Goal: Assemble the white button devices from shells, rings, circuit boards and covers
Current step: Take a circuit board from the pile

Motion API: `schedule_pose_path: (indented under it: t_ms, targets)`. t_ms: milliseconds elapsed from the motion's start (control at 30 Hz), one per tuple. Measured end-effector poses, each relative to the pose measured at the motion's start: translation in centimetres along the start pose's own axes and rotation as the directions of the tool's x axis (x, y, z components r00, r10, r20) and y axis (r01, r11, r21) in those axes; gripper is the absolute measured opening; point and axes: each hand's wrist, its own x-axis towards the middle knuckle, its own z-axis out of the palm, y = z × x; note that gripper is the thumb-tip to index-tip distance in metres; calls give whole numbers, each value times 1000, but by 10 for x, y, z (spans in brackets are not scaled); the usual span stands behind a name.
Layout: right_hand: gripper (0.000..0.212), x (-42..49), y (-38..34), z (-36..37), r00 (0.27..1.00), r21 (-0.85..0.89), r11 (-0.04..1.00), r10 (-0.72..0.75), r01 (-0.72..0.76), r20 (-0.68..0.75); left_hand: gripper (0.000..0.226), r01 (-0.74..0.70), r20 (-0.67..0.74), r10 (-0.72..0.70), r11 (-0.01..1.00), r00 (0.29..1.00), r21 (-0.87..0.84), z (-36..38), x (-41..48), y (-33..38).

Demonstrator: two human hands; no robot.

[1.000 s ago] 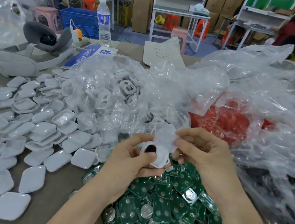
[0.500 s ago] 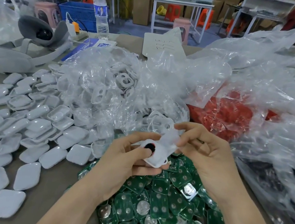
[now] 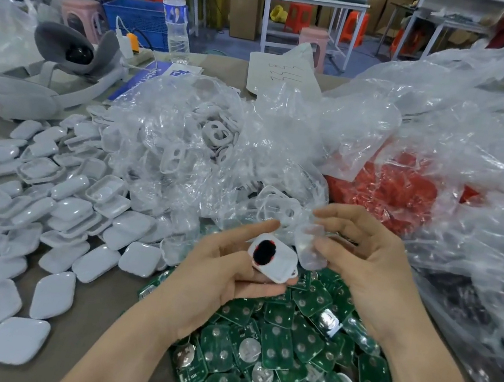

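Head view.
- Left hand (image 3: pixel 223 272): grip clamped on a white button device (image 3: pixel 272 259) with a dark round centre, held above the green circuit boards (image 3: pixel 278 345) heaped on the desk (image 3: pixel 88 323).
- Right hand (image 3: pixel 363 276): grip pinching a clear cover (image 3: pixel 311 247), just beside the device.
- White shells (image 3: pixel 67 210): spread at left.
- Blue sign (image 3: pixel 149 80): "Detect" legible, the rest hidden.
- Paper sheet (image 3: pixel 283 72): handwriting illegible.

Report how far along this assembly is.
Done: no finished device is clearly visible. In hand: the left hand holds a white shell with a dark button in it; the right hand pinches a clear piece beside it. To do: piles of circuit boards, loose covers and bagged rings.
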Motion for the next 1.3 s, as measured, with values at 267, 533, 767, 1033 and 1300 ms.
schedule_pose_path:
  t_ms: [267, 533, 767, 1033, 1300]
  targets:
    - [29, -2, -4, 4, 1000, 35, 999, 1, -1, 4, 56, -9, 54, 6, 998, 999, 67, 3, -1, -1]
    - [16, -7, 5, 24, 995, -80, 995, -70, 64, -67, 50, -20, 26, 17, 996, 1000, 88, 3, 0, -4]
    - [17, -12, 11, 34, 983, -210, 973, -125, 95, -135, 45, -43, -10, 45, 992, 999, 121, 2, 0, -9]
    - [19, -13, 9, 34, 983, -277, 956, -136, 98, -123, 41, -63, 17, 62, 990, 998, 126, 3, 1, -9]
    - [18, -14, 9, 34, 986, -271, 956, -138, 108, -92, 43, -77, 22, 75, 987, 997, 141, 2, 2, -10]
